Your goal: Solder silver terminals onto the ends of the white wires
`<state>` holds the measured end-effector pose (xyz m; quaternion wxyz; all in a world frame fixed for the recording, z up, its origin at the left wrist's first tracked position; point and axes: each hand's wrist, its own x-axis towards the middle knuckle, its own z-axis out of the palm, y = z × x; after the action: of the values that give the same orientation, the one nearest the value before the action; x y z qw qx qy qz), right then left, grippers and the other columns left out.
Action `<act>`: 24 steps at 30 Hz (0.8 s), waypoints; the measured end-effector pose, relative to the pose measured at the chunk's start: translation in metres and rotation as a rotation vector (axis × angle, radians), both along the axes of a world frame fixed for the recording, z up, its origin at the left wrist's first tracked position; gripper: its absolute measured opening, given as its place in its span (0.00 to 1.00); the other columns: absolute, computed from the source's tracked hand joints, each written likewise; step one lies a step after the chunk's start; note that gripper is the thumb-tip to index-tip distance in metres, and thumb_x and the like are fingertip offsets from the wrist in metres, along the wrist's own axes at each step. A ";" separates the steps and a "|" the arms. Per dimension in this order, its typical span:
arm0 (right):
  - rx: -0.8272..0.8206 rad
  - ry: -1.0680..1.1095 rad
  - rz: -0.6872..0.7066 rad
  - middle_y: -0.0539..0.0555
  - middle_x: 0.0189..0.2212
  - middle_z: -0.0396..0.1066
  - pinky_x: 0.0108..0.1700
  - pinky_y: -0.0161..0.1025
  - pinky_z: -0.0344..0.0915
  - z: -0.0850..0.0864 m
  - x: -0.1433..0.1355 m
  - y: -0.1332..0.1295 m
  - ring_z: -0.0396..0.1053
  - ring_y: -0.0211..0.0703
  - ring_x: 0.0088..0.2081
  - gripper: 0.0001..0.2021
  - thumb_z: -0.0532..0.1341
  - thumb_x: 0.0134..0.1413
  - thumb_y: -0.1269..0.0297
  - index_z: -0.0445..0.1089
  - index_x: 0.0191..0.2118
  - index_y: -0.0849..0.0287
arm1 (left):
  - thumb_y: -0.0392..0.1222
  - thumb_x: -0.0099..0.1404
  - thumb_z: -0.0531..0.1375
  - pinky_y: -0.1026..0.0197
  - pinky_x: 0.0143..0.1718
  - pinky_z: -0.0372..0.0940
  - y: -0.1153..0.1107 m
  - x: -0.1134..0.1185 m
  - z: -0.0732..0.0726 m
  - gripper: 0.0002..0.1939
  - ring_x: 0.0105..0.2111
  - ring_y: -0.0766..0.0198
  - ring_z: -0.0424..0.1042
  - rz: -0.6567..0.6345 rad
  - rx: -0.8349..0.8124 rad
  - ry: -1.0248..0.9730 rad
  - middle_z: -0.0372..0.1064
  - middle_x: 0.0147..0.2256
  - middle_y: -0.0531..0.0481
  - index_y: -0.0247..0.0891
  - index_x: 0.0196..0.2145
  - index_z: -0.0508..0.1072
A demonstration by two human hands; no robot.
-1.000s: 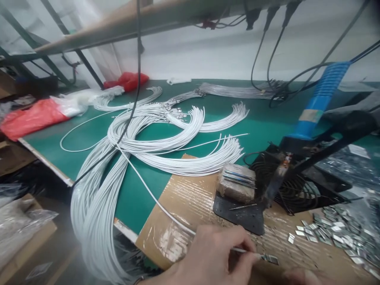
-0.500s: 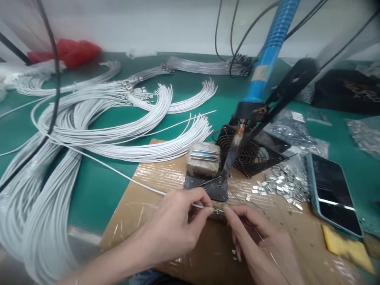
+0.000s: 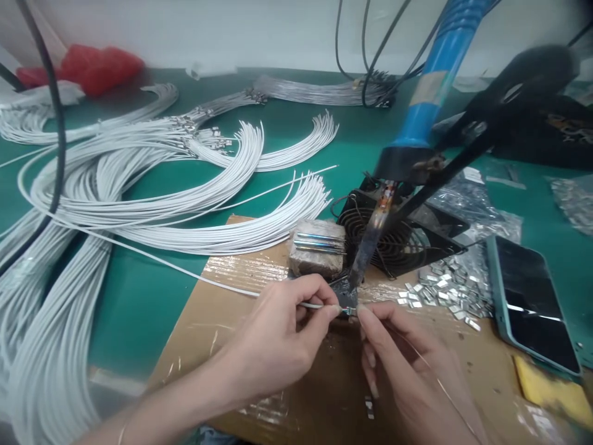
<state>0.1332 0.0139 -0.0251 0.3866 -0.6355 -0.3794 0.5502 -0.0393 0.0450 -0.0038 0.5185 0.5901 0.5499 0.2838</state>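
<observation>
My left hand (image 3: pixel 282 340) pinches a white cable (image 3: pixel 227 287) near its stripped end. That end meets a small metal terminal (image 3: pixel 349 311), which the fingertips of my right hand (image 3: pixel 407 364) grip from the other side. A thin wire (image 3: pixel 435 371), looking like solder, runs from the right fingers across the back of that hand. Just beyond the terminal is the dark tip of a soldering iron (image 3: pixel 365 253) with a blue handle (image 3: pixel 428 93), held by a black stand arm. Another metal terminal (image 3: pixel 369 406) shows below my right fingers; whether they touch it I cannot tell.
Cardboard (image 3: pixel 194 346) covers the green table (image 3: pixel 134 334). Behind my hands stand a block (image 3: pixel 319 247) with metal rods and a black fan (image 3: pixel 403 235). Right are loose terminals (image 3: pixel 445 287), a phone (image 3: pixel 532 303) and a yellow sponge (image 3: pixel 551 386). White cable bundles (image 3: pixel 222 238) lie left.
Both hands have moved slightly up and away from me, bringing the cable end and terminal nearer the iron's tip. The view has shifted a little; both grips stay closed.
</observation>
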 end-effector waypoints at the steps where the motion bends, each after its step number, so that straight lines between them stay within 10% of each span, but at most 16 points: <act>1: -0.010 0.025 -0.003 0.43 0.19 0.62 0.22 0.28 0.57 -0.001 0.000 0.001 0.60 0.33 0.20 0.22 0.69 0.57 0.39 0.73 0.37 0.55 | 0.42 0.72 0.60 0.64 0.25 0.55 0.000 0.001 -0.001 0.09 0.25 0.66 0.62 0.009 -0.007 -0.034 0.66 0.26 0.55 0.39 0.33 0.75; 24: 0.096 0.074 0.012 0.46 0.18 0.67 0.24 0.27 0.61 -0.015 0.003 0.004 0.64 0.34 0.21 0.19 0.69 0.61 0.43 0.74 0.31 0.55 | 0.43 0.75 0.59 0.63 0.28 0.58 0.001 -0.001 -0.005 0.09 0.29 0.64 0.64 0.023 -0.022 -0.067 0.69 0.30 0.54 0.39 0.36 0.75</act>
<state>0.1358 0.0181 -0.0402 0.4269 -0.5931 -0.3946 0.5570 -0.0401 0.0461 -0.0090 0.5396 0.5682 0.5422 0.3033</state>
